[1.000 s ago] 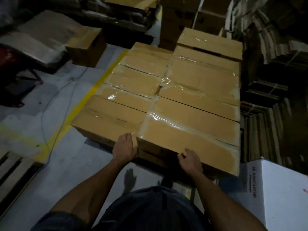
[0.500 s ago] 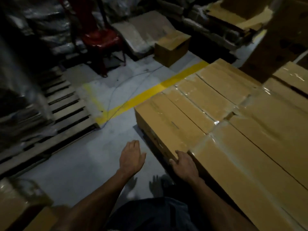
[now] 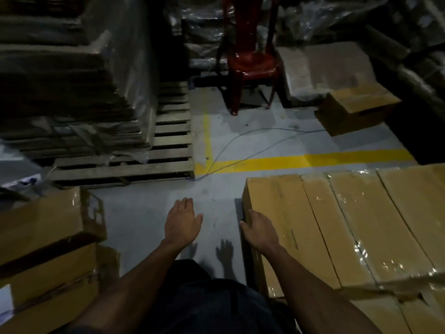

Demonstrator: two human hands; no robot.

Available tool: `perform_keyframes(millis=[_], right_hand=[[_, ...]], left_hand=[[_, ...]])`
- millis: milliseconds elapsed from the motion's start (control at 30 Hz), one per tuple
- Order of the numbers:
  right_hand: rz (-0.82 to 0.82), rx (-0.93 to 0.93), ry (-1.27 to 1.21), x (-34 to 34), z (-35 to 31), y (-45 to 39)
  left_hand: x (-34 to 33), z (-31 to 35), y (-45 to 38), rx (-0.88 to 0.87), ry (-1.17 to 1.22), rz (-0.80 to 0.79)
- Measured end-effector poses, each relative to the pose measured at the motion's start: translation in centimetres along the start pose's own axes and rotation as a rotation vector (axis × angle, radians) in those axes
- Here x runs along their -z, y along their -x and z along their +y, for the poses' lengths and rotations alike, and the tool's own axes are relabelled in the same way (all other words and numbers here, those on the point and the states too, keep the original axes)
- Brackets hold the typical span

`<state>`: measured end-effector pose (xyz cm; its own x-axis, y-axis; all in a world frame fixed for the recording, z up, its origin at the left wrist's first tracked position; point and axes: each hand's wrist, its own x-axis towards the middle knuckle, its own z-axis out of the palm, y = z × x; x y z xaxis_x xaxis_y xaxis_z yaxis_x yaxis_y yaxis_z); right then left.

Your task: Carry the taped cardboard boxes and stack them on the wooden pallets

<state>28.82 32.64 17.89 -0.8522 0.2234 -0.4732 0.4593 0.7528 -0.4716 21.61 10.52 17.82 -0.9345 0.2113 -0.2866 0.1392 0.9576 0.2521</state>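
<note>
I see my left hand [image 3: 183, 222] out in front of me, over the grey floor [image 3: 149, 213]. Its fingers are straight and close together, palm down, and it holds nothing. It is not touching any box.

My right hand [image 3: 258, 231] rests on the near left edge of the taped cardboard boxes [image 3: 342, 227]. The thumb hangs over the dark side of the edge box. The fingers lie on its top, bent a little over the corner. I cannot tell if they grip hard or just rest there.

The taped boxes lie flat side by side on my right, in a low block with shiny tape across their tops. I can count about 4 long tops in the near row. What they sit on is hidden from me.

A wooden pallet [image 3: 168, 150] lies on the floor ahead and to the left. A tall stack of flat cardboard [image 3: 72, 92] wrapped in clear film sits on it, and the right part of its slats is bare.

More brown boxes [image 3: 48, 237] are piled at my lower left. A yellow line [image 3: 313, 160] is painted on the floor, and a thin cable [image 3: 240, 143] runs across it. A red chair [image 3: 250, 61] stands at the back. A small open box [image 3: 356, 109] sits to its right. Everything is quite dark.
</note>
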Motion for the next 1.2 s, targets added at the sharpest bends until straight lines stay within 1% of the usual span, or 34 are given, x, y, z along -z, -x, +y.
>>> perform_keyframes(millis=[133, 267, 400, 433, 467, 533, 600, 700, 833, 1000, 1133, 1200], right_hand=[[-0.019, 0.051, 0.007, 1.8, -1.1, -4.5], [-0.012, 0.028, 0.001, 3.0, -2.6, -10.3], [0.007, -0.054, -0.037, 3.9, -4.9, -18.3], [0.019, -0.07, -0.047, 4.2, -5.5, -20.0], [0.031, -0.092, -0.056, 4.5, -6.3, -22.2], [0.059, -0.138, -0.063, 5.7, -8.1, -26.2], [0.091, -0.182, -0.086, 7.3, -9.9, -28.8], [0.141, -0.246, -0.136, 10.3, -12.3, -33.1], [0.193, -0.28, -0.162, 13.7, -13.4, -37.7], [0.25, -0.379, -0.211, 16.6, -12.3, -44.3], [0.291, -0.436, -0.243, 19.9, -9.9, -51.4], [0.301, -0.466, -0.205, 22.4, -8.5, -55.2]], left_hand=[[0.8, -0.5, -2.9, 0.095, 0.033, 0.005], [1.3, -1.7, -8.1, 0.124, 0.041, -0.004], [2.1, -4.1, -17.1, 0.098, 0.063, -0.052], [2.2, -4.7, -19.4, 0.071, 0.067, -0.033], [2.5, -5.4, -22.5, 0.023, 0.043, -0.045], [3.6, -6.4, -28.2, -0.017, 0.038, -0.101], [5.0, -6.5, -32.7, -0.102, 0.024, -0.099], [9.7, -4.8, -39.6, -0.16, -0.032, -0.163], [13.6, -1.7, -47.1, -0.263, -0.056, -0.133], [14.6, 3.6, -56.0, -0.377, -0.165, -0.172], [14.4, 9.8, -64.7, -0.497, -0.265, -0.21], [14.6, 13.4, -69.3, -0.565, -0.33, -0.199]])
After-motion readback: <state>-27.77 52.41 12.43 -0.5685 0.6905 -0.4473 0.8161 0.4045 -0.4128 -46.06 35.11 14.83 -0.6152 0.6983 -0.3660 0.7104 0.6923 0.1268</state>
